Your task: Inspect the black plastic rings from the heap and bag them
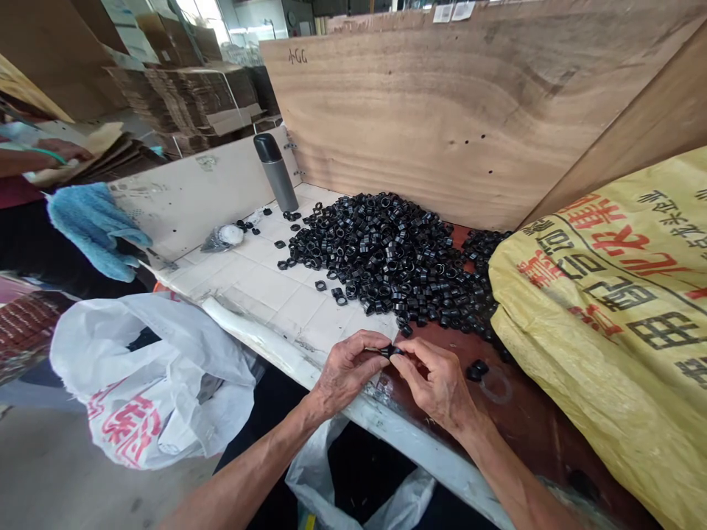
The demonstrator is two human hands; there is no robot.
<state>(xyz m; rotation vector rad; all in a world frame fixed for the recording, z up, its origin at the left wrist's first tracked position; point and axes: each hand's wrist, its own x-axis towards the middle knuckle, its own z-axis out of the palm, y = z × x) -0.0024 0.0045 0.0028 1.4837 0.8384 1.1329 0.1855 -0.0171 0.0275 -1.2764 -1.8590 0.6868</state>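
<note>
- The left hand (347, 372) and right hand (436, 384) meet over the front edge of the table (420, 458), both clenched in a pinch on a small black plastic ring (389, 352); the ring sits between the fingertips, partly hidden by them.
- A heap of black plastic rings (387, 258) covers the middle of the table, spreading from the back board toward the front edge, with strays scattered on the white tiled surface (276, 294) to its left.
- Just beside the right hand, 2 loose rings (476, 370) lie on the brown board section (513, 412) of the tabletop.
- A yellow woven sack (602, 331) printed with large red and black Chinese characters slumps along the right side, touching the heap.
- A plywood board (420, 110) stands along the back edge, marked by hand with "小GG" near its top left corner.
- At the back left corner stands a grey thermos flask (276, 173) with a black cap; near it lies a small clear plastic bag (224, 239).
- A blue towel (93, 228) hangs at the left end, and a white plastic carrier bag (149, 375) with red print hangs off the front left edge - its characters are too folded to read.
- Another white bag (353, 478) sits below the hands.
- Further left, a co-worker's forearm (38, 158) reaches in near stacked flattened cardboard (188, 103).
</note>
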